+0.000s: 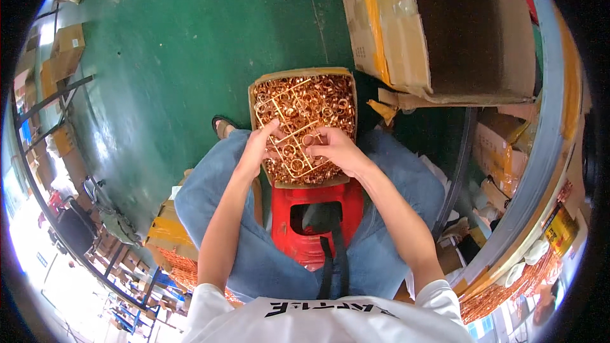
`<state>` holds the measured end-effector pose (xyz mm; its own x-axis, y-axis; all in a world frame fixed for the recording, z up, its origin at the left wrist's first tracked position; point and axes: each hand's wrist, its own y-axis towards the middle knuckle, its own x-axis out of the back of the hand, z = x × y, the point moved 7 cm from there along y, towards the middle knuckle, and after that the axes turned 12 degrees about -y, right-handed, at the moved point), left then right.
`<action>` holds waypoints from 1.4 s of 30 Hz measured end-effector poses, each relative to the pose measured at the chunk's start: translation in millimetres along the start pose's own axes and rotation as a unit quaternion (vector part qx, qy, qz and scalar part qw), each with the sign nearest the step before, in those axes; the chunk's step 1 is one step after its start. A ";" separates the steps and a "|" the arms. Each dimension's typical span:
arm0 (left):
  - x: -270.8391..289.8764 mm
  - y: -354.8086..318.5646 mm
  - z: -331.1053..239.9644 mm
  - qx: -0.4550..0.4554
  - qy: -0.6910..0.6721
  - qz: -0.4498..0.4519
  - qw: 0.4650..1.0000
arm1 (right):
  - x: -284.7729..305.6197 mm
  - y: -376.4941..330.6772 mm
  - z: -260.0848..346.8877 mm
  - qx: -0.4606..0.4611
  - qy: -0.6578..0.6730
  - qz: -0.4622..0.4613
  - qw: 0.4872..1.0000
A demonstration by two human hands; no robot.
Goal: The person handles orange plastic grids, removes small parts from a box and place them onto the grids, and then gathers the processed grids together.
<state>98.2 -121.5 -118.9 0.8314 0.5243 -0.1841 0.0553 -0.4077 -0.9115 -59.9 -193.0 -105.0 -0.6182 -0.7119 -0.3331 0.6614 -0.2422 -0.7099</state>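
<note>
Between my hands is a thin gold-coloured frame (277,109) with crossbars and rings attached, like a moulding sprue. My left hand (256,149) grips its left side, thumb on top. On the right side, my right hand (342,151) has its thumb and fingers closed around a part of the frame near a ring; the exact grip is partly hidden. Directly beneath is a cardboard box (298,75) full of small shiny copper-coloured rings and pieces (340,98). The frame lies tilted just over them; I cannot tell whether it touches.
A red plastic stool (283,216) stands between my knees, under the near end of the box. A large open carton (394,32) is at the far right, beside a grey-edged bench (530,171). Racks with cartons (67,51) line the left. The floor (190,25) is green.
</note>
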 end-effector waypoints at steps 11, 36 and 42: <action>-40.1 -9.3 -14.3 -0.133 -0.032 0.160 0.977 | 8.1 3.0 -2.4 0.037 0.117 -0.101 0.987; -54.0 -26.5 -26.2 -0.143 -0.051 0.216 0.965 | 9.3 8.7 -2.5 0.040 0.229 -0.078 0.969; -49.2 -20.5 -24.4 -0.134 0.018 0.131 0.982 | 11.8 5.6 -3.6 0.044 0.184 -0.100 0.977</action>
<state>69.6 -157.2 -82.1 0.8551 0.3510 -0.3815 -0.0232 -0.7094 -0.7044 -65.0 -200.4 -115.2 -0.8388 -0.3640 -0.4049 0.5357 -0.4188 -0.7333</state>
